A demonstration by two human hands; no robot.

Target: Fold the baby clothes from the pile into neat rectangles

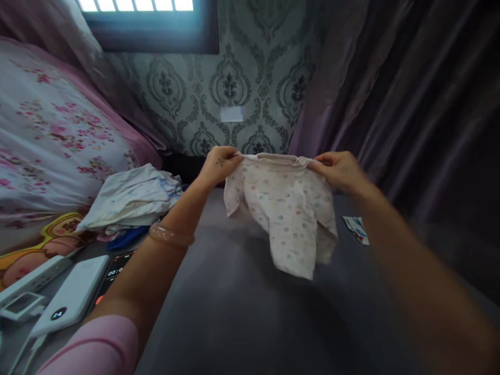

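Observation:
A small pale baby shirt (287, 208) with a tiny coloured print hangs in the air, stretched between my two hands by its top edge. Pinched at its left shoulder is my left hand (222, 164), fingers closed on the cloth. My right hand (338, 167) grips the opposite shoulder the same way. The body and sleeves droop down, slightly blurred, over a grey sheet (222, 302). Whether the hem touches the sheet I cannot tell.
At left lie a pile of folded clothes (135, 195), a yellow cartoon cushion (50, 242), a power strip (37, 278), a white power bank (74, 294) with a cable, and a phone (113, 273). A small packet (356, 229) lies at right. Curtains (375, 99) hang beside the patterned wall.

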